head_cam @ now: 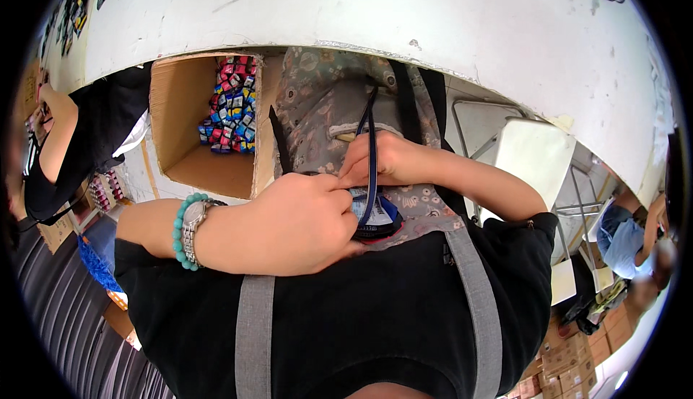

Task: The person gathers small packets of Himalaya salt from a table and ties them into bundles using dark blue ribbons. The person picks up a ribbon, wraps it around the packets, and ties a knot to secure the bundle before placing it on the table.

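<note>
My left hand [303, 220], with a watch and a turquoise bead bracelet at the wrist, curls around the near side of a small dark blue item [379, 212] against my chest. A printed label and a red edge show on that item. From it a long navy strap [372, 150] loops up and away over the back of my right hand [379, 155]. The fingertips of both hands meet in a pinch just left of the label. My fingers cover what exactly is pinched there. A grey floral apron [311, 112] lies under the hands.
Left of my lap stands an open cardboard box [187, 123] holding many small blue and pink packets [233, 106]. The white table [368, 9] curves across in front. A white stool [533, 155] is at the right. Other people [81, 128] sit to the left and far right.
</note>
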The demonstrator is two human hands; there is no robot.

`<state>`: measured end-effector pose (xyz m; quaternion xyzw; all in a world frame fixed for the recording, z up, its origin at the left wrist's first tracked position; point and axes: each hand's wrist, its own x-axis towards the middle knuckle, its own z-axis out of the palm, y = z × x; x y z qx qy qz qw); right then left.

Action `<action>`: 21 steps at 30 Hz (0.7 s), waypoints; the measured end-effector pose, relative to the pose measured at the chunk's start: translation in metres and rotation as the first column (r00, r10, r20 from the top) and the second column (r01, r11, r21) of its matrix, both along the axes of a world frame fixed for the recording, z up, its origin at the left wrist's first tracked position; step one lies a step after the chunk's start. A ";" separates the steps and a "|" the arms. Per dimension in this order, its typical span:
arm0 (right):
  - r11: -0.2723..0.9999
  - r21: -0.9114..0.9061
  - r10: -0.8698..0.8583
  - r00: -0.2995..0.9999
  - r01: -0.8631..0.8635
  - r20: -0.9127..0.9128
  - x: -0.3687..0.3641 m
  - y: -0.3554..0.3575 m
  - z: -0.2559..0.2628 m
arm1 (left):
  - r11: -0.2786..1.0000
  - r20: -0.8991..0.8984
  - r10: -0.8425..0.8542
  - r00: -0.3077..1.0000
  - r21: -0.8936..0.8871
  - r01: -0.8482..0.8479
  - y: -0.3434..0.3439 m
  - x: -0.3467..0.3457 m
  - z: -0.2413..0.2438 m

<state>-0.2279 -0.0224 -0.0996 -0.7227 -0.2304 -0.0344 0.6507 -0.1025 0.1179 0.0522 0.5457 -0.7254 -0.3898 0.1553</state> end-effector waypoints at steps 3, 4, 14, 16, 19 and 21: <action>0.999 0.019 0.040 0.998 -0.039 -0.050 0.004 -0.002 -0.004 | 0.996 0.055 -0.066 0.996 0.071 0.062 -0.006 0.003 0.004; 1.000 0.013 0.028 0.997 -0.027 -0.068 0.003 0.000 -0.006 | 0.995 0.110 -0.078 0.991 0.062 0.071 -0.004 0.001 0.004; 0.990 0.135 0.043 0.857 0.031 -0.513 0.001 -0.004 -0.003 | 0.862 -0.228 0.489 0.842 0.270 -0.428 0.008 0.051 -0.027; 0.949 0.164 -0.141 0.826 0.270 -0.546 0.005 -0.012 0.022 | 0.723 -0.243 0.690 0.682 0.267 -0.637 0.007 0.063 -0.024; 0.797 0.273 -0.178 0.642 0.539 -0.746 0.023 -0.030 0.082 | 0.473 -0.336 0.852 0.400 0.169 -0.865 -0.004 0.069 -0.022; 0.808 0.035 -0.385 0.570 0.589 -0.726 0.038 -0.047 0.103 | 0.354 -0.584 0.795 0.165 0.225 -0.908 -0.025 0.073 -0.033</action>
